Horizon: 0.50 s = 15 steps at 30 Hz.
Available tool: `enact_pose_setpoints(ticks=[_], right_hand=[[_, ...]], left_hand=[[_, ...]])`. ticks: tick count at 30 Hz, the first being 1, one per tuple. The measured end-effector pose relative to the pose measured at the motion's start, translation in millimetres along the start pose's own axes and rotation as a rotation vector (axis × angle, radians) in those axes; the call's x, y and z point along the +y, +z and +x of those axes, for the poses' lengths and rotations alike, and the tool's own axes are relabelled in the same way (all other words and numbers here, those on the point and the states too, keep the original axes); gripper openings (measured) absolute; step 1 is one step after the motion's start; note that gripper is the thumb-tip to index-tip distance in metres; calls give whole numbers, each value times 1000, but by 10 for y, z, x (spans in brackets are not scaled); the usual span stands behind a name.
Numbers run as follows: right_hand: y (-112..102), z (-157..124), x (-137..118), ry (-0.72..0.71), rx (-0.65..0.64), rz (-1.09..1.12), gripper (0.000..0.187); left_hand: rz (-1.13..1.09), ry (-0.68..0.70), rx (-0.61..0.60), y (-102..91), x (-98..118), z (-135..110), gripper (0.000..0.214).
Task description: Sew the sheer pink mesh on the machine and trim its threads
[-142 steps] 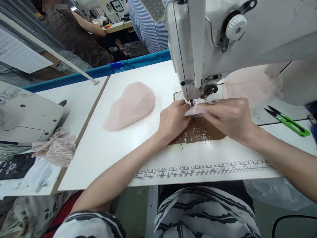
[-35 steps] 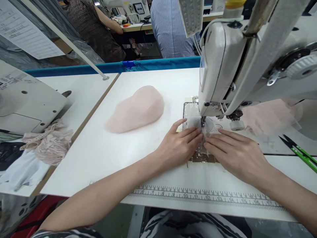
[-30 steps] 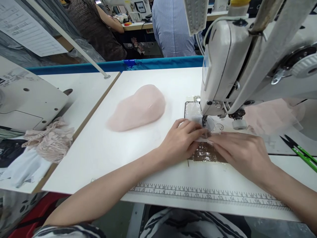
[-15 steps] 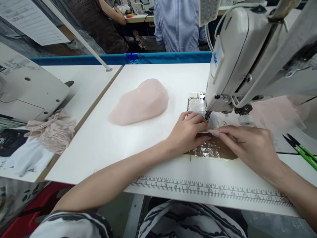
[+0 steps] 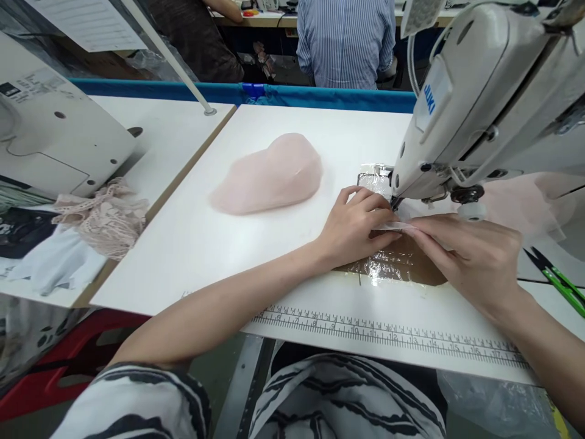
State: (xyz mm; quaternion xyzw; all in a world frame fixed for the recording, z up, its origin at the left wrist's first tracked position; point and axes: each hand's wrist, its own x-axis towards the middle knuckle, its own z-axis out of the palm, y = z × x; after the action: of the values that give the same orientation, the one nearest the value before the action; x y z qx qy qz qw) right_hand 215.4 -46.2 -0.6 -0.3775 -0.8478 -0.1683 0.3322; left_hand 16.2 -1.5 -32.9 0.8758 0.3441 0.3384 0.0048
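Head view shows both hands closed on one small sheer strip (image 5: 403, 226) lying just in front of the needle (image 5: 393, 202) of the sewing machine (image 5: 484, 103). The left hand (image 5: 361, 225) sits just left of the needle, fingers curled together with their tips clamped on the strip's near end. The right hand (image 5: 470, 256) sits to the right of the needle, thumb and forefinger pinched on the strip's other end.

Judging from this, the step is feeding the strip to the needle. It would go best with the strip held flat and lightly taut between the two grips, its edge squared to the needle. Fingertips are best kept beside the needle and never under it. Both hands should give way evenly, since cloth this thin probably puckers or skews if one side pulls harder.

Counted:
- One strip, one needle and two hands.
- Two pink fabric heaps, one (image 5: 269, 174) well left of the needle and one (image 5: 516, 204) right of it behind the machine.
- One shiny brown patch (image 5: 402, 265) just in front of the needle.
- One printed ruler (image 5: 388, 332) further in front.
- One pair of green snips (image 5: 555, 277) far right.
- One lace bundle (image 5: 103, 216) far left.
- One person in a striped shirt (image 5: 346, 39) well beyond the needle.
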Motion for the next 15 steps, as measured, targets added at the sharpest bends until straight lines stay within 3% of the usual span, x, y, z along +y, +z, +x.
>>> enact_pose_setpoints(ticks=[3, 8, 15], right_hand=[[11, -3, -1, -5, -23, 21, 5], [31, 25, -3, -43, 18, 25, 4], [50, 47, 10, -8, 68, 43, 8]], left_hand=[[4, 28, 50, -4, 29, -2, 27], [22, 71, 34, -14, 44, -10, 14], [-56, -53, -88, 6, -42, -3, 23]])
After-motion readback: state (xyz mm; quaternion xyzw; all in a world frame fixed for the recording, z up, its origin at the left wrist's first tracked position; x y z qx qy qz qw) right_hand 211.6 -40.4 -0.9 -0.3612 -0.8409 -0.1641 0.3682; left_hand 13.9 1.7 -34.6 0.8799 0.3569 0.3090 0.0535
